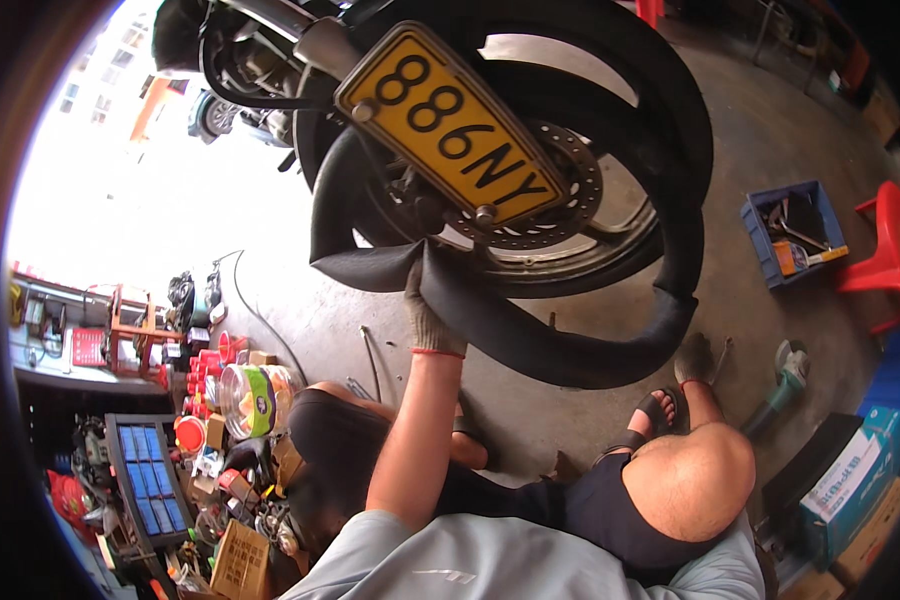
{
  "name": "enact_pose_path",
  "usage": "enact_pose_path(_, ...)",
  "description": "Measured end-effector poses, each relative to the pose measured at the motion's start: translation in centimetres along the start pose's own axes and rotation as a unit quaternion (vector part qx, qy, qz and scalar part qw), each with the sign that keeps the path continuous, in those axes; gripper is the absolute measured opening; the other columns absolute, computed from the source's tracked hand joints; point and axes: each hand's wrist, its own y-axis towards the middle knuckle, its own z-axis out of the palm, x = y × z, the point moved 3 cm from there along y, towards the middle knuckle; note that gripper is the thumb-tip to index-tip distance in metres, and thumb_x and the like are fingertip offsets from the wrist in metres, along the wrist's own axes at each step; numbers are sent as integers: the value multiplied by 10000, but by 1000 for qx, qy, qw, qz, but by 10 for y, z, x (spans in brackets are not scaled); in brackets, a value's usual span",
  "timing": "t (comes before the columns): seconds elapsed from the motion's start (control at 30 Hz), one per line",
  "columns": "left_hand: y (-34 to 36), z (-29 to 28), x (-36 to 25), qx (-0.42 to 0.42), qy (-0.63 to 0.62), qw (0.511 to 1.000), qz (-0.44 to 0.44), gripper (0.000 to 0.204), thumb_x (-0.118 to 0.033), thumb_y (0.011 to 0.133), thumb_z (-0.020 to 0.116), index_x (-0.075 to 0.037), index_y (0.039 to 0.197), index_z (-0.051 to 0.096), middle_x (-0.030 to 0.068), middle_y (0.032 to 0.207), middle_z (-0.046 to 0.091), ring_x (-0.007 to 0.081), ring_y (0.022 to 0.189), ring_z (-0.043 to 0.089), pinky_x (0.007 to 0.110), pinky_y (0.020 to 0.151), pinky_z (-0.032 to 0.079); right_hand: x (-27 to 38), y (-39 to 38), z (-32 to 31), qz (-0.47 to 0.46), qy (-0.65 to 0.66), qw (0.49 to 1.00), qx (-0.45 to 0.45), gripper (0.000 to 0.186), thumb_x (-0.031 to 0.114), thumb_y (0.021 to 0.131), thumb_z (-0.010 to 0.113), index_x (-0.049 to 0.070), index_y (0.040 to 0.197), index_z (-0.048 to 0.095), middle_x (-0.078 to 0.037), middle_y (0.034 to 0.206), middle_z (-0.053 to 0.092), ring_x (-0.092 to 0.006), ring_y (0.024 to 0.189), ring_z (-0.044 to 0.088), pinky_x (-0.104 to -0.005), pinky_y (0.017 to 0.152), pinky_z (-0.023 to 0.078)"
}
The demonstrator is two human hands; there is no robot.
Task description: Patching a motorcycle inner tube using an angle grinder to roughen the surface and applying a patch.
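Head view: grey-gloved left grip clamped on a kinked black rubber tube, seemingly positioning it; next calls for steady support; grey-gloved right grip, cannot tell.

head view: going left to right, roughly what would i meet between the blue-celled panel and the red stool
Dark-framed panel with blue cells → clear jar with a green label → gloved left hand → gloved right hand → green power tool → red stool
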Motion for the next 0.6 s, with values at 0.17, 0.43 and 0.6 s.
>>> enact_pose_path(0.17, 7, -12, 9, -5, 3, 1000, 7, 396, -284, 933, 469, -6, 1190, 582, 145, 1157, 641, 299, 1098, 591, 424, 1030, 438, -10, 0, 14, 24, -6, 999, 21, 394, 403, 913, 510, 71, 1122, 547, -211, 1143, 604, -398, 1057, 594, -518, 854, 475)
enact_pose_path(0.43, -3, 2, 9, -1, -66, 998, -21, 385, -259, 913, 478, 11, 1168, 577, 171, 1134, 637, 317, 1106, 583, 435, 1034, 435, 3, -17, 3, -33, 104, 993, -50, 263, 307, 891, 566, 65, 989, 594, -159, 907, 642, -325, 806, 626, -452, 672, 490)
enact_pose_path(0.6, 1, 5, 4, -83, -70, 994, 11, 366, -250, 884, 537, 6, 1141, 585, 162, 1035, 658, 313, 989, 629, 425, 945, 503, -2, -11, -11, 12, 328, 945, 13, 102, 164, 858, 588, 85, 923, 590, -96, 792, 592, -240, 643, 537, -384, 543, 418)
